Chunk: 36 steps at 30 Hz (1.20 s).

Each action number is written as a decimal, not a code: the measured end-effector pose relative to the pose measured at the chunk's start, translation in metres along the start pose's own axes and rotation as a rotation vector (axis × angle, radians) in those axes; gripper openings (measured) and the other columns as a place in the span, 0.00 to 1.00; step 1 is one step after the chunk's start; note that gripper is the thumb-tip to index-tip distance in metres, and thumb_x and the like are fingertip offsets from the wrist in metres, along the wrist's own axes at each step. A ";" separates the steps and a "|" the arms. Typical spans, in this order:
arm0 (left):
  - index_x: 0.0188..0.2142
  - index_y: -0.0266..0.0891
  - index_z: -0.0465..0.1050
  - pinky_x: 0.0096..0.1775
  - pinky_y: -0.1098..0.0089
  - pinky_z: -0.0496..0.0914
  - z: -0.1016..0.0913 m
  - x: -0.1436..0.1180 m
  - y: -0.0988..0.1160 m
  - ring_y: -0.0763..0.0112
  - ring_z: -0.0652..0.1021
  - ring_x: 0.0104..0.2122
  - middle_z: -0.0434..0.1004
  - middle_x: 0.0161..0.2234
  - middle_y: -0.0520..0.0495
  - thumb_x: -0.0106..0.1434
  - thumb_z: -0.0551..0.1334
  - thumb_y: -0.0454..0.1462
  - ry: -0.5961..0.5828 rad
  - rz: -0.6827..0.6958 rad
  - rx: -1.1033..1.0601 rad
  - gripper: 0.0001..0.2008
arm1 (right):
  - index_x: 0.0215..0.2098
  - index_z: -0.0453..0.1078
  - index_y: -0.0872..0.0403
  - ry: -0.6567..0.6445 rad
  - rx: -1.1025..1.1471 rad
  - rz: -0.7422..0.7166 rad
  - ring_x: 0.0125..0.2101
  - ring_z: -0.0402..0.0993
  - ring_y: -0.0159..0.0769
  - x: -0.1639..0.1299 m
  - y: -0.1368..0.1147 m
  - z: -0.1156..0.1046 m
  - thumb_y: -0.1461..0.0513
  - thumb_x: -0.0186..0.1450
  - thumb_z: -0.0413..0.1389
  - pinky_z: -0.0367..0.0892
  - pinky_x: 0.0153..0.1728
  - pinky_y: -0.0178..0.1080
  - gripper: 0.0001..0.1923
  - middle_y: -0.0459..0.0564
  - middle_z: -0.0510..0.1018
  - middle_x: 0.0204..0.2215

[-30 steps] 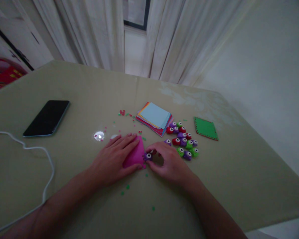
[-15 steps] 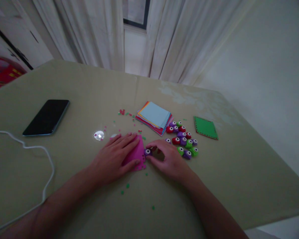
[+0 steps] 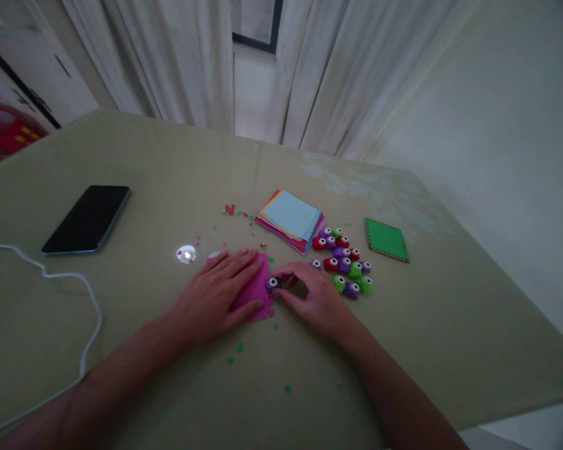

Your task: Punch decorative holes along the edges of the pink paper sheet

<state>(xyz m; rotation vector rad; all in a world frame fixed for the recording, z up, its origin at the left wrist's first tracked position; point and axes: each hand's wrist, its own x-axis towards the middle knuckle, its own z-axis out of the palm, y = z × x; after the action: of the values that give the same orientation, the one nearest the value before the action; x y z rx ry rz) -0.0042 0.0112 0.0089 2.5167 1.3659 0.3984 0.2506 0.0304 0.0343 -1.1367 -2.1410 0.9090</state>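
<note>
My left hand [image 3: 223, 290] lies flat with its fingers stretched over a pink paper square [image 3: 255, 289], covering much of it. Small cut-outs run along the paper's right edge. A small purple paper punch [image 3: 273, 284] with an eye-like white top sits at that edge, pinched between the thumb and fingers of my right hand [image 3: 315, 297]. To the right of this hand stand several more punches [image 3: 344, 265] in purple, red and green.
Behind my hands lies a stack of coloured paper squares [image 3: 288, 219]. A green square [image 3: 387, 239] with a punched border is at the right. Tiny confetti [image 3: 229, 210] is scattered about. A black tablet [image 3: 88, 219] and a white cable [image 3: 91, 300] occupy the left side.
My right hand has shifted slightly left with the purple paper punch, which now overlaps the pink paper's right edge more. My left hand stays in place on the paper.
</note>
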 end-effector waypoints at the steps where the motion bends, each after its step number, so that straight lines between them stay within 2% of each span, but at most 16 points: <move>1: 0.76 0.43 0.57 0.73 0.46 0.56 0.000 0.000 0.000 0.51 0.64 0.73 0.58 0.76 0.42 0.76 0.54 0.59 0.000 0.001 0.000 0.38 | 0.49 0.79 0.51 0.012 0.008 0.001 0.41 0.82 0.39 0.000 0.001 0.001 0.63 0.70 0.67 0.75 0.47 0.42 0.10 0.50 0.85 0.43; 10: 0.76 0.43 0.57 0.73 0.47 0.56 0.001 0.000 0.000 0.52 0.64 0.73 0.58 0.76 0.43 0.76 0.53 0.59 -0.004 0.000 0.015 0.38 | 0.50 0.80 0.50 0.017 0.045 -0.032 0.45 0.83 0.39 0.001 0.000 0.003 0.64 0.71 0.66 0.75 0.51 0.41 0.09 0.49 0.86 0.45; 19: 0.76 0.42 0.59 0.73 0.46 0.57 0.004 0.000 -0.001 0.51 0.65 0.73 0.59 0.76 0.43 0.76 0.55 0.59 0.030 0.016 0.013 0.38 | 0.50 0.80 0.51 0.015 0.033 -0.088 0.45 0.82 0.40 0.002 0.004 0.003 0.64 0.71 0.67 0.74 0.51 0.41 0.09 0.50 0.86 0.45; 26: 0.76 0.42 0.59 0.72 0.47 0.58 0.005 0.000 -0.002 0.52 0.66 0.72 0.59 0.75 0.43 0.76 0.54 0.59 0.037 0.025 0.028 0.38 | 0.52 0.79 0.50 0.013 -0.079 -0.210 0.49 0.81 0.42 0.000 0.006 0.004 0.63 0.74 0.63 0.74 0.55 0.44 0.09 0.51 0.86 0.48; 30: 0.76 0.42 0.59 0.72 0.47 0.58 0.005 0.000 -0.002 0.52 0.66 0.72 0.60 0.75 0.42 0.76 0.54 0.59 0.048 0.034 0.031 0.37 | 0.53 0.78 0.51 0.009 -0.175 -0.295 0.49 0.81 0.42 -0.001 0.007 0.003 0.61 0.77 0.60 0.75 0.54 0.45 0.08 0.53 0.85 0.48; 36: 0.76 0.42 0.58 0.72 0.48 0.58 0.008 -0.001 -0.003 0.53 0.66 0.72 0.60 0.75 0.42 0.76 0.56 0.58 0.067 0.047 0.027 0.37 | 0.52 0.78 0.53 -0.003 -0.218 -0.313 0.49 0.80 0.42 -0.002 0.007 0.004 0.62 0.77 0.59 0.75 0.53 0.43 0.08 0.54 0.84 0.48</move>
<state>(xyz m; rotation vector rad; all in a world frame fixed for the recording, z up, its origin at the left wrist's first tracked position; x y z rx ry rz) -0.0042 0.0116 0.0002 2.5835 1.3463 0.4808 0.2524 0.0308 0.0263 -0.8607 -2.3783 0.5478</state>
